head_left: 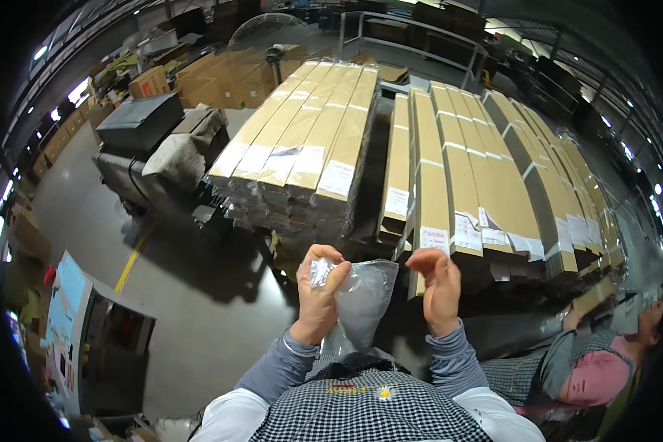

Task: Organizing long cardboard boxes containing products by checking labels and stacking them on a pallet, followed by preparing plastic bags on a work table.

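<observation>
A clear plastic bag [370,295] hangs in front of my chest, its upper part bunched in my left hand [320,291]. The fingers of that hand are curled round the crumpled plastic, thumb on top. My right hand [437,287] is raised just right of the bag, apart from it, with bent fingers and nothing visible in it. Whether the bag has anything inside I cannot make out. Beyond my hands lie long cardboard cartons [429,184] with white straps and paper labels at their near ends.
A plastic-wrapped stack of long cartons [302,132] stands ahead to the left. Farther left are a dark box [140,121] on a covered cart and a desk [70,324] with papers. A co-worker in a pink sleeve [598,377] is close on my right. A yellow line [131,261] marks the floor.
</observation>
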A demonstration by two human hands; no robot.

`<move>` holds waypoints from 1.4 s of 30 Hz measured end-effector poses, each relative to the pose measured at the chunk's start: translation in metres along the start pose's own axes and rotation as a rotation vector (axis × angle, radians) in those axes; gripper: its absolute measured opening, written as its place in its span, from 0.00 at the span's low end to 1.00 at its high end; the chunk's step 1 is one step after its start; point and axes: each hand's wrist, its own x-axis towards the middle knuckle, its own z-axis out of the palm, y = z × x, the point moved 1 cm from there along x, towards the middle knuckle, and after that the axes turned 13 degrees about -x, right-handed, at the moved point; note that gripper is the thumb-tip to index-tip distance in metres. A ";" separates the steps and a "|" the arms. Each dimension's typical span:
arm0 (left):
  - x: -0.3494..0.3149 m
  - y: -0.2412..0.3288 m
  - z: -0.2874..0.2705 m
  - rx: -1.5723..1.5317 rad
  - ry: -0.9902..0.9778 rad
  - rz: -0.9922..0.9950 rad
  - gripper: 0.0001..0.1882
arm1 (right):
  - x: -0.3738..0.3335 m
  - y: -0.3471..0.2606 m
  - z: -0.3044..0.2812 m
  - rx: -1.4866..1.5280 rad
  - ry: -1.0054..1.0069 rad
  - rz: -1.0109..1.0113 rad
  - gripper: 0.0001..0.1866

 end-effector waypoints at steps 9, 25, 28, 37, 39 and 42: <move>-0.010 -0.009 0.003 0.039 -0.009 0.067 0.22 | -0.009 -0.008 0.019 -0.304 0.038 -0.230 0.04; -0.016 -0.053 0.002 0.202 -0.093 -0.182 0.14 | -0.029 0.020 -0.022 0.701 -0.202 0.175 0.12; -0.014 -0.061 0.012 0.093 -0.041 -0.211 0.09 | -0.033 0.023 -0.033 0.468 -0.065 0.285 0.14; -0.010 -0.072 0.011 0.098 -0.058 -0.154 0.08 | -0.029 0.004 -0.051 -0.129 0.121 0.045 0.03; -0.011 -0.071 0.015 0.102 -0.044 -0.155 0.06 | -0.028 0.006 -0.052 -0.142 0.152 0.007 0.03; -0.012 -0.072 0.013 0.080 -0.079 -0.148 0.05 | -0.034 0.016 -0.061 -0.053 0.147 0.071 0.05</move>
